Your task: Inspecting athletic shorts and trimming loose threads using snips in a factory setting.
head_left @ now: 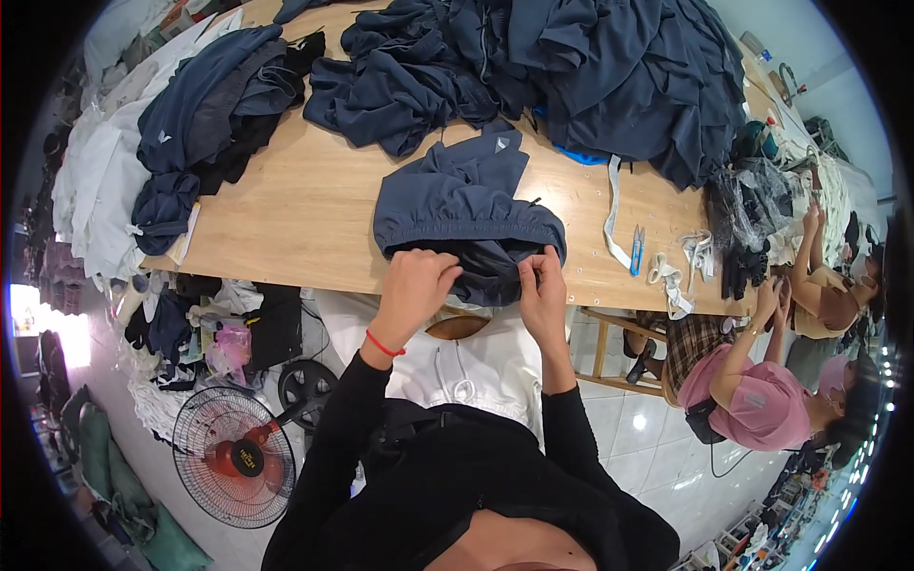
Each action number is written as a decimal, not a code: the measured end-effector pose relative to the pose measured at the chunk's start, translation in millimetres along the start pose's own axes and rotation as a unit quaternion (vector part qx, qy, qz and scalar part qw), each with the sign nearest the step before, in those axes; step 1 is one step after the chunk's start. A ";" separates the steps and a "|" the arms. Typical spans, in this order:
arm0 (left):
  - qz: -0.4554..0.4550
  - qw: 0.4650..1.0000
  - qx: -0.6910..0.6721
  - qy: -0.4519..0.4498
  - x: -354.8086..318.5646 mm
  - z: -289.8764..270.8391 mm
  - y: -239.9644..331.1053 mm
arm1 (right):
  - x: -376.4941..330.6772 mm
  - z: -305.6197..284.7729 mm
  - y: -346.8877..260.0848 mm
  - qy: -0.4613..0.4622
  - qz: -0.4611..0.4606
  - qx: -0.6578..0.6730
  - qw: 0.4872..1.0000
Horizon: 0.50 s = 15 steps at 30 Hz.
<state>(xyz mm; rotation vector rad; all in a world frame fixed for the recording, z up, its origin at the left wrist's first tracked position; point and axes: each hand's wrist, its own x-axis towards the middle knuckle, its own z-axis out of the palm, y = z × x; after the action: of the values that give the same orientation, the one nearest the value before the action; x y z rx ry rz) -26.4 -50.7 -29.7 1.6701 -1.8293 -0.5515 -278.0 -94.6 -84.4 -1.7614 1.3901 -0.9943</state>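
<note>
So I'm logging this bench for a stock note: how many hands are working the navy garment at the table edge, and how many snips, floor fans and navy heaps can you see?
Hands on the navy garment: 2, left hand and right hand
Blue snips: 1
Floor fan: 1
Big navy heaps: 2, far heap, left heap
Total: 6

The left hand's (415,285) fingertips are buried in the navy shorts' (464,214) waistband; the right hand (543,290) covers the fabric it pinches, and the counter's (305,205) far end lies under piled garments (609,67)
</note>
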 end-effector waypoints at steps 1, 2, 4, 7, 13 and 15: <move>-0.021 0.996 -0.077 -0.030 -1.3 -1.5 5.8 | -0.7 1.0 3.6 0.006 0.000 -0.002 1.000; -0.041 0.986 -0.152 -0.060 -1.2 -3.3 11.4 | -0.9 1.2 5.9 0.012 -0.001 -0.003 1.000; 0.025 0.987 -0.148 -0.057 2.2 -4.4 21.3 | -0.8 0.1 6.8 -0.007 0.041 0.044 0.998; 0.062 0.990 -0.120 -0.033 8.0 8.6 32.9 | -2.1 -3.2 0.4 -0.012 0.013 0.026 0.999; 0.084 0.989 -0.116 0.044 8.3 51.9 32.6 | -12.4 0.2 -23.4 -0.020 -0.017 0.062 0.998; 0.105 0.987 -0.108 0.056 7.8 55.2 26.1 | -17.3 0.1 -29.1 0.002 -0.047 0.031 0.998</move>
<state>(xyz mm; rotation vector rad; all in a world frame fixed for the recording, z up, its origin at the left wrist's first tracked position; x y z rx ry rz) -83.0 -60.0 -52.0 1.3217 -1.7683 -0.5320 -266.8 -71.8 -62.1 -1.7930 1.2748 -1.0802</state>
